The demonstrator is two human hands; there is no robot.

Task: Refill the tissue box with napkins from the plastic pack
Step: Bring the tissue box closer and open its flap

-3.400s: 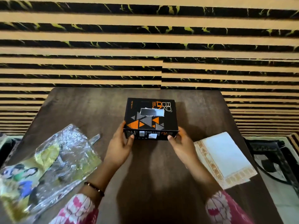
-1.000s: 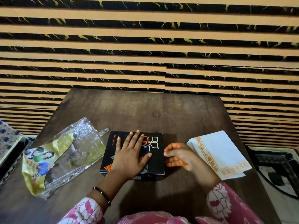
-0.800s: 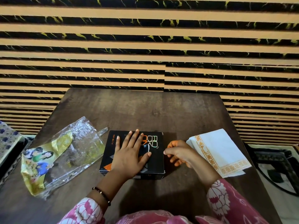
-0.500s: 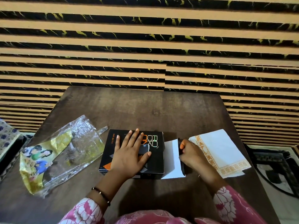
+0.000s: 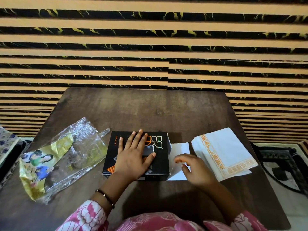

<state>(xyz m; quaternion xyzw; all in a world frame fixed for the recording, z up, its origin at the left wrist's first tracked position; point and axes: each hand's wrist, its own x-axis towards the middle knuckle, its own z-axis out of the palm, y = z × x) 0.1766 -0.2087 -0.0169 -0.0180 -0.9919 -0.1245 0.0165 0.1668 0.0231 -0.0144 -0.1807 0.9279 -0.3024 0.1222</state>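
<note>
Napkins [image 5: 228,152] right of tissue box [image 5: 160,157], plastic pack [image 5: 58,157] left.

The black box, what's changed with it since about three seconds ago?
The black box was pulled nearer the person. The left hand, which gripped its near edge, now lies flat on top. Its right end flap has been opened and lies white on the table, with the right hand open over it. The napkin stack and plastic pack stayed put.
</note>
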